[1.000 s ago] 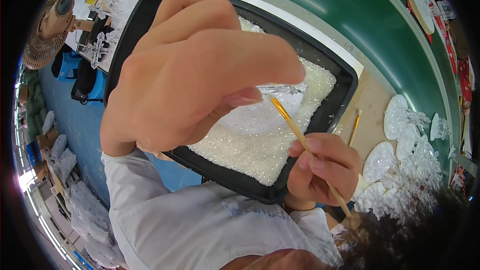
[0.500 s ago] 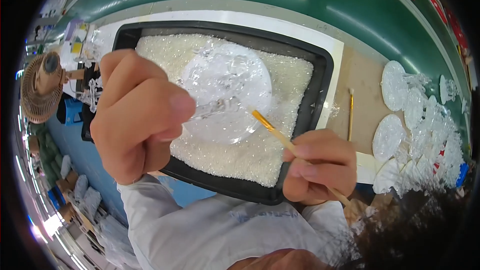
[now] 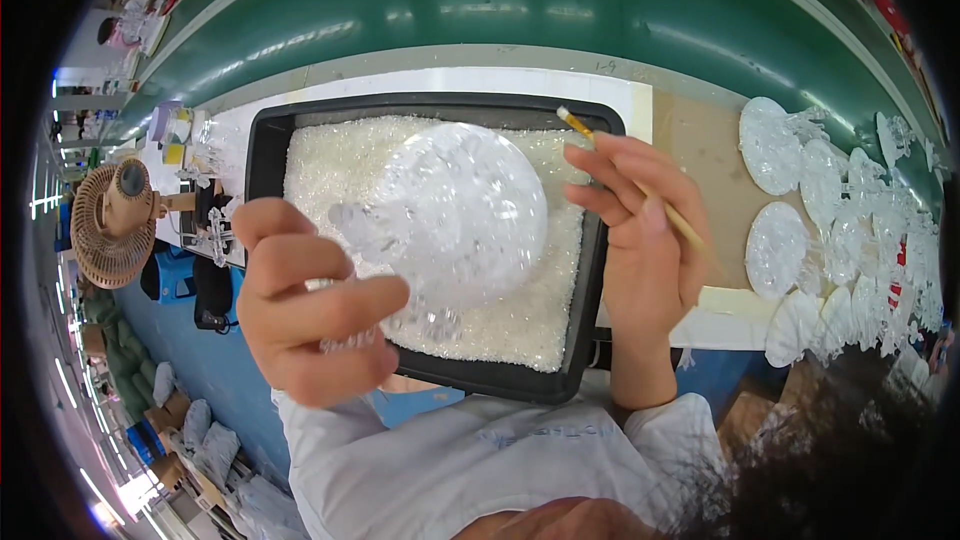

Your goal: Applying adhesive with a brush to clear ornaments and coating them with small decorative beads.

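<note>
My left hand (image 3: pixel 315 305) is closed around the clear stems of a transparent plastic piece with a round, whitish disc (image 3: pixel 475 210). The disc is over a black tray (image 3: pixel 400 103) of glittering, pale granules (image 3: pixel 500 345). Between the fingers of my right hand (image 3: pixel 650 230) is a thin wooden paintbrush (image 3: pixel 578 124), its pale tip pointing up and left over the tray's far right corner. The brush is apart from the disc. My left fingers hide part of the clear stems.
Several clear discs with stems (image 3: pixel 775 250) lie in a cluster at the right, beside a brown board (image 3: pixel 695 155). A glossy green surface (image 3: pixel 460 5) runs along the far side. At the left stands a beige fan (image 3: pixel 115 230).
My right hand has moved up and away from the clear piece with the brush. My left hand has turned the piece, and its stems now point left. The brush on the board no longer shows.
</note>
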